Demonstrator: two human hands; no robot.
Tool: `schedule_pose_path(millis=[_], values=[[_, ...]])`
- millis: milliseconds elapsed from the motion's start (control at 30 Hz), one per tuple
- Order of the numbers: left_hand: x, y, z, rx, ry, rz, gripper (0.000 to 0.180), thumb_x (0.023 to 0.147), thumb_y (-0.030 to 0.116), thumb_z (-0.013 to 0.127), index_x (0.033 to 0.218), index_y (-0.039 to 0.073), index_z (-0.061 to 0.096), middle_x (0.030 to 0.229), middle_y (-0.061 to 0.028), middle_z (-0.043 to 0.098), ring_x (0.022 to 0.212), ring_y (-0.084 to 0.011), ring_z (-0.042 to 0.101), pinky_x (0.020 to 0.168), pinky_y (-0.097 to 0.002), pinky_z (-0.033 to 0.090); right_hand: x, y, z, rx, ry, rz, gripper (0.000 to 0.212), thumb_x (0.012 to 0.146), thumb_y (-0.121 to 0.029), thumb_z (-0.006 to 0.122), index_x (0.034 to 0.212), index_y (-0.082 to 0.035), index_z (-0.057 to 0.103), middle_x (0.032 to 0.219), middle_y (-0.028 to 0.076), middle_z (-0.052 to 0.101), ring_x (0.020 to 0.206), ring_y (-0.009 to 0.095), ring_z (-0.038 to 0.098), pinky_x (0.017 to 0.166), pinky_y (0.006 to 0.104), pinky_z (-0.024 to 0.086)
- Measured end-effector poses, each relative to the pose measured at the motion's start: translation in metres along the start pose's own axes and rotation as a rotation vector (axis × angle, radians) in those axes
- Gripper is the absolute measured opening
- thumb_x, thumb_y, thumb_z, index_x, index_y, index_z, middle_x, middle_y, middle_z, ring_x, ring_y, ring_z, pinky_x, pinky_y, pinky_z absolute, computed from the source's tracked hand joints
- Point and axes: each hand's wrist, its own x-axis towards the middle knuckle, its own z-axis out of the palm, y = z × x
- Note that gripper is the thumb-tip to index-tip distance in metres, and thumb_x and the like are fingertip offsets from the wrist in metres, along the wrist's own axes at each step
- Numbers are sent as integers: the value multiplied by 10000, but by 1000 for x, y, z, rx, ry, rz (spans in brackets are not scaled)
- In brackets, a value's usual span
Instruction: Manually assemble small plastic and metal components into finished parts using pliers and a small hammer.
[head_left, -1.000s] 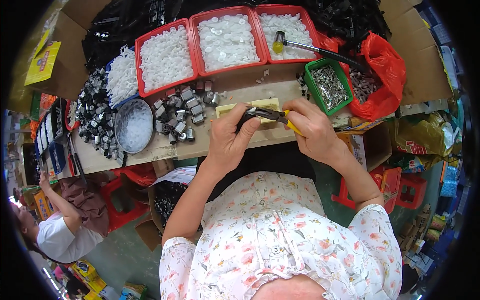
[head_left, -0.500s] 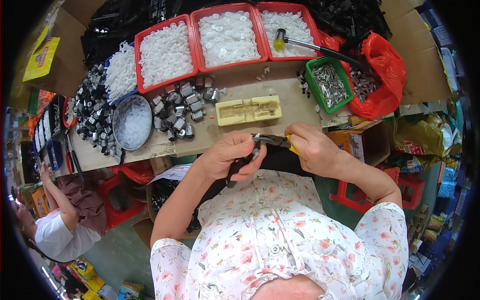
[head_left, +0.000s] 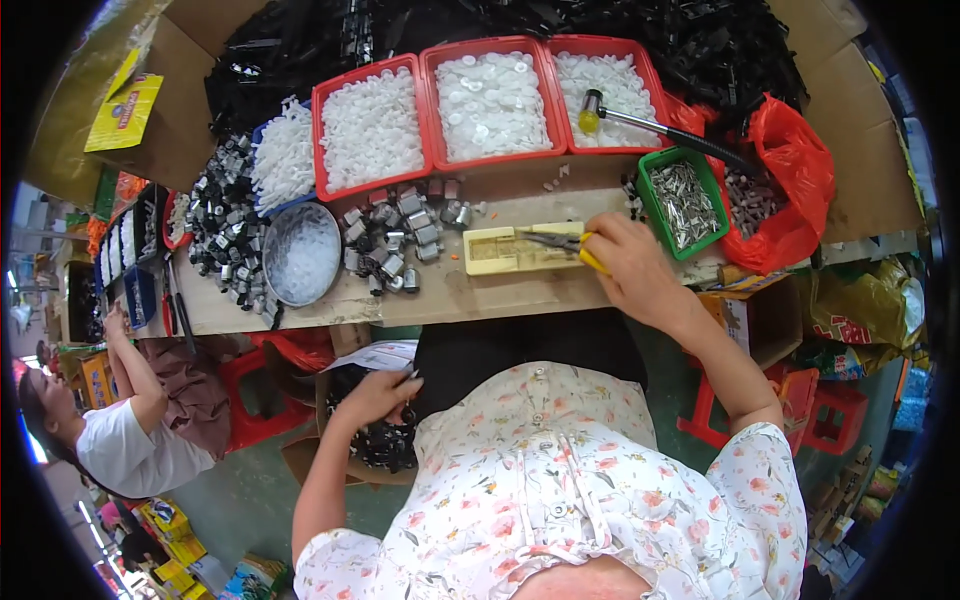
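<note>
My right hand point(head_left: 635, 270) is closed around the yellow handles of a pair of pliers point(head_left: 555, 240). Their dark, pointed jaws lie over a cream-yellow block with recesses point(head_left: 490, 262) on the table. Lower down at the left, my left hand point(head_left: 380, 398) hangs beside my lap, above a cardboard box point(head_left: 305, 462) of small black parts point(head_left: 385, 443). Its fingers are curled together, with a bit of something dark at the fingertips, too small to name.
Red trays point(head_left: 420, 170) of white plastic pieces line the table's back. Metal-and-black parts point(head_left: 410, 240) lie near a round dish point(head_left: 300, 255). A hammer point(head_left: 650, 124) rests across the right tray, near a green bin point(head_left: 684, 205) of metal pins. Another person point(head_left: 140, 440) sits at left.
My hands have parted. The left went down toward the box from the pliers, where it held a black piece; the right brought the pliers over the cream block. The view has shifted.
</note>
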Motion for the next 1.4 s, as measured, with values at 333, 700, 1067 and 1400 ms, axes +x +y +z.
schedule_pose_path(millis=[333, 700, 1067, 1400], values=[[-43, 76, -36, 238, 77, 353, 302, 983, 254, 636, 944, -42, 681, 714, -113, 662, 664, -170, 655, 641, -342, 523, 26, 31, 10, -167, 52, 95, 187, 794, 20, 632, 977, 5, 600, 1048, 140, 551, 1016, 324, 551, 848, 416, 439], [92, 291, -241, 652, 1275, 836, 411, 845, 273, 767, 1138, -9, 703, 1114, -181, 715, 1044, -317, 689, 917, -388, 533, 20, 22, 2, -130, -6, 137, 409, 789, 6, 649, 1187, -19, 560, 1258, 164, 509, 1168, 368, 514, 989, 455, 423], [145, 318, -272, 664, 1328, 699, 449, 782, 205, 803, 1188, 36, 714, 1123, -201, 705, 1054, -357, 679, 949, -424, 531, 17, 28, 2, -52, -28, 159, 440, 810, 8, 660, 1234, -10, 546, 1284, 181, 496, 1218, 384, 489, 1014, 460, 422], [88, 303, -224, 331, 1277, 1086, 226, 819, 160, 786, 1011, 40, 783, 1010, -126, 736, 905, -236, 707, 826, -335, 550, 19, 14, -14, -25, -62, 134, 431, 826, -11, 688, 1234, -15, 551, 1303, 189, 508, 1233, 400, 501, 1027, 463, 431]])
